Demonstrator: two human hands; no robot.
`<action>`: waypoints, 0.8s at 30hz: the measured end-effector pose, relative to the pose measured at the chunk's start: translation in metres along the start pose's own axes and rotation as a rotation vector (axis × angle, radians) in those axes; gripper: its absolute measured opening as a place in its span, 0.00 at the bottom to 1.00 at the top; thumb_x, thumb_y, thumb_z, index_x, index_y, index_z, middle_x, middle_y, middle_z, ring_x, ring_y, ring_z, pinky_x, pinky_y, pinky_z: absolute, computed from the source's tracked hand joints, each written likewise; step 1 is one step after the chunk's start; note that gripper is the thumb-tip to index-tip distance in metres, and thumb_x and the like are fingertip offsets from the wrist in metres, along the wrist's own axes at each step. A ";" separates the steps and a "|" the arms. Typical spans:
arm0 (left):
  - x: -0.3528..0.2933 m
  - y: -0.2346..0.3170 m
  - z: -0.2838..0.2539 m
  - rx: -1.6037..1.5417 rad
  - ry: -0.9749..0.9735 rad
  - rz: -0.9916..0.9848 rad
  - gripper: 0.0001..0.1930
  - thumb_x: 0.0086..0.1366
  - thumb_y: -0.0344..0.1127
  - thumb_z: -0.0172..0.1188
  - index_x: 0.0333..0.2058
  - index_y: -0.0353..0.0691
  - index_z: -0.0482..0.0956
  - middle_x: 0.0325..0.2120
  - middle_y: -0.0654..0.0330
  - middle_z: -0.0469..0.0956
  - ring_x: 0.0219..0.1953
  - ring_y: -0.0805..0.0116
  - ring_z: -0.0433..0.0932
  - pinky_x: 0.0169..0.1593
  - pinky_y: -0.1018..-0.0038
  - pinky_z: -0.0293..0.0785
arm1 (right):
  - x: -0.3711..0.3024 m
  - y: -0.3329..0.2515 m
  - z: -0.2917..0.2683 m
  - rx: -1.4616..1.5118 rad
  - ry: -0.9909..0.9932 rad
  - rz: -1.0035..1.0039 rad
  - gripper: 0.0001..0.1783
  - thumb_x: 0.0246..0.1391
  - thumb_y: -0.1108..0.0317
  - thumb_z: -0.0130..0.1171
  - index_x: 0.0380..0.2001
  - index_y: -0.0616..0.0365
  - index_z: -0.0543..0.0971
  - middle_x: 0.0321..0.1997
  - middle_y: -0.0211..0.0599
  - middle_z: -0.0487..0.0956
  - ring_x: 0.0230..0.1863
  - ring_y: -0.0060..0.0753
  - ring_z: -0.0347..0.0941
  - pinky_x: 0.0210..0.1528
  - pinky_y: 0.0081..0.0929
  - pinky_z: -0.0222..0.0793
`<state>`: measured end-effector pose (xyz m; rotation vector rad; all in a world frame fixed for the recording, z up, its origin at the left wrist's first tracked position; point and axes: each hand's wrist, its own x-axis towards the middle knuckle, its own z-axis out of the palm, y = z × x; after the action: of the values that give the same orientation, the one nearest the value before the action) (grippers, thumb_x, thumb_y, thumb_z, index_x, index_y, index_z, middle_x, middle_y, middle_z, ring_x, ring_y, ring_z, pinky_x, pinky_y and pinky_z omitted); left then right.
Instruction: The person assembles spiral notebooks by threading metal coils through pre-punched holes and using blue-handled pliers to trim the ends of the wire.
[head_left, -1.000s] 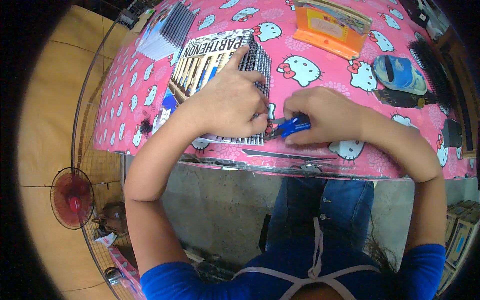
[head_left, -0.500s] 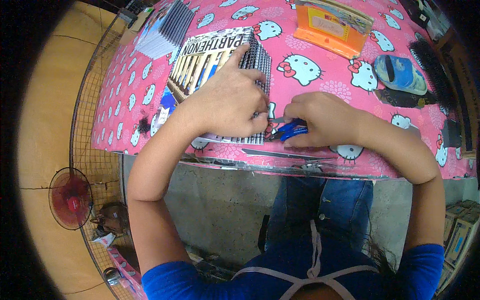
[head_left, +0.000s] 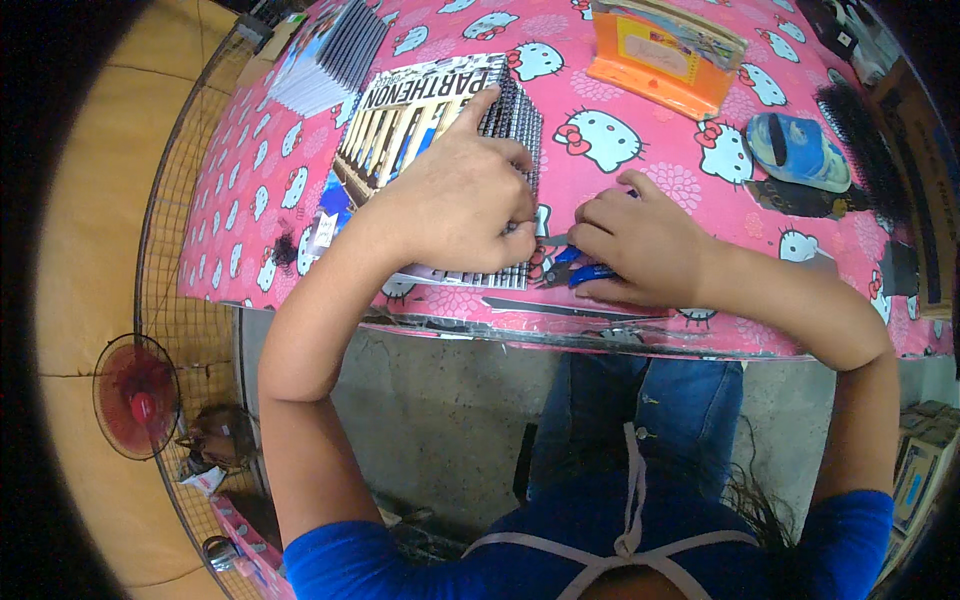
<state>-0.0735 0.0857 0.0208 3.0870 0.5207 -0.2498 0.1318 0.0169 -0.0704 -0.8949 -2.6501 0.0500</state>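
Observation:
A stack of spiral-bound notebooks (head_left: 390,150) with a printed building on the top cover lies at the table's near side, black coils facing right. My left hand (head_left: 465,195) rests across it, index finger stretched along the cover; the other fingers are bent over the coil edge, with the thumb near its close end. Just right of the coils, my right hand (head_left: 640,240) is closed around blue-handled pliers (head_left: 590,272). The jaws point left, parted, close to the lower end of the coils. Whether they touch the wire I cannot tell.
Another stack of spiral notebooks (head_left: 335,55) stands at the far left. An orange box (head_left: 660,65) lies at the back, and a blue sponge-like pad (head_left: 800,150) sits at the right beside loose black coils (head_left: 862,150). A dark strip (head_left: 560,306) lies along the table's front edge.
My right hand has loosened and shifted slightly, its index finger lifted, and the pliers' handles and jaws are spread wider. The left hand keeps its place on the notebooks.

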 end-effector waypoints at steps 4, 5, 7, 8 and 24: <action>-0.001 -0.003 0.001 -0.041 0.047 0.022 0.11 0.48 0.39 0.54 0.20 0.42 0.82 0.27 0.64 0.82 0.43 0.62 0.78 0.65 0.40 0.43 | 0.001 0.006 0.011 0.018 0.057 -0.044 0.26 0.41 0.48 0.64 0.39 0.53 0.72 0.36 0.34 0.72 0.43 0.37 0.70 0.48 0.41 0.62; -0.002 -0.003 0.001 -0.054 0.053 0.024 0.11 0.48 0.39 0.54 0.20 0.42 0.82 0.26 0.63 0.82 0.43 0.62 0.78 0.65 0.40 0.43 | 0.001 0.006 0.012 0.035 0.058 -0.048 0.26 0.41 0.48 0.64 0.39 0.53 0.73 0.36 0.34 0.72 0.42 0.37 0.70 0.48 0.41 0.62; -0.002 -0.004 0.001 -0.109 0.060 0.023 0.10 0.48 0.39 0.54 0.20 0.41 0.82 0.24 0.63 0.81 0.42 0.62 0.78 0.65 0.40 0.43 | 0.003 0.006 0.009 0.091 0.038 -0.036 0.25 0.42 0.48 0.64 0.37 0.53 0.73 0.34 0.35 0.72 0.41 0.39 0.71 0.45 0.42 0.64; -0.003 -0.005 0.000 -0.136 0.064 0.023 0.10 0.48 0.39 0.55 0.20 0.41 0.81 0.24 0.62 0.81 0.41 0.63 0.78 0.65 0.40 0.43 | 0.004 0.006 0.008 0.132 0.017 -0.021 0.24 0.43 0.48 0.63 0.36 0.54 0.74 0.32 0.36 0.73 0.40 0.41 0.72 0.44 0.43 0.66; -0.074 -0.014 0.017 -0.581 1.662 -0.553 0.17 0.67 0.40 0.49 0.44 0.32 0.77 0.43 0.52 0.78 0.48 0.60 0.75 0.58 0.62 0.63 | -0.009 0.009 -0.053 0.044 -0.365 0.544 0.28 0.45 0.44 0.62 0.37 0.59 0.77 0.40 0.47 0.77 0.42 0.51 0.75 0.42 0.44 0.69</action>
<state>-0.1495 0.0743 0.0162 1.7958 1.0447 2.0560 0.1613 0.0148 -0.0244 -1.7028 -2.6118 0.4376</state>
